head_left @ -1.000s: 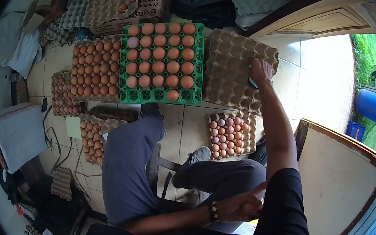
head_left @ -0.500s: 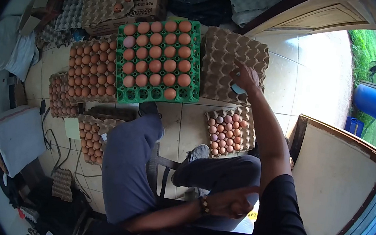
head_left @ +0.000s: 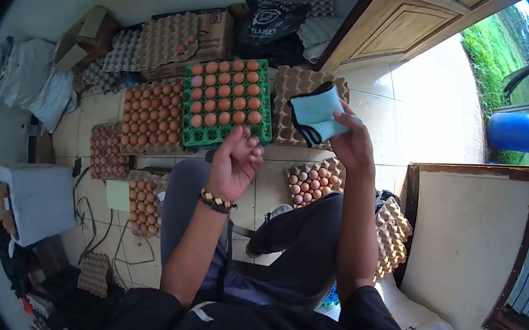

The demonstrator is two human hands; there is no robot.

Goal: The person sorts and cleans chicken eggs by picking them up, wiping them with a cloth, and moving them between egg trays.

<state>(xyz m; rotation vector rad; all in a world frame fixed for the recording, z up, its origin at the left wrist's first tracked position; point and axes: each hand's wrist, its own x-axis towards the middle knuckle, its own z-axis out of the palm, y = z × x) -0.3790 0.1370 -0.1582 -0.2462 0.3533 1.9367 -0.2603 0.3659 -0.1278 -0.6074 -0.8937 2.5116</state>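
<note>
My left hand [head_left: 236,165] is raised at the front edge of the green egg tray [head_left: 212,138], its fingers curled together; what they hold, if anything, is hidden. Rows of brown eggs [head_left: 224,105] fill most of that tray, with some empty cups along its near side. My right hand [head_left: 353,139] grips a light blue cloth [head_left: 321,111] with black edging. The cloth hangs over the stack of empty brown cardboard trays [head_left: 283,102], right of the green tray.
Full egg trays [head_left: 152,116] stand on the left, and a part-filled one [head_left: 313,180] lies on the floor beyond my knees. Cables [head_left: 93,227] cross the tiles. A cardboard box [head_left: 217,32] is against the back wall; a wooden door [head_left: 404,28] stands open at the right.
My left hand has risen from my lap to the green tray's front edge. My right hand has lifted the blue cloth off the cardboard trays. The view has shifted.
</note>
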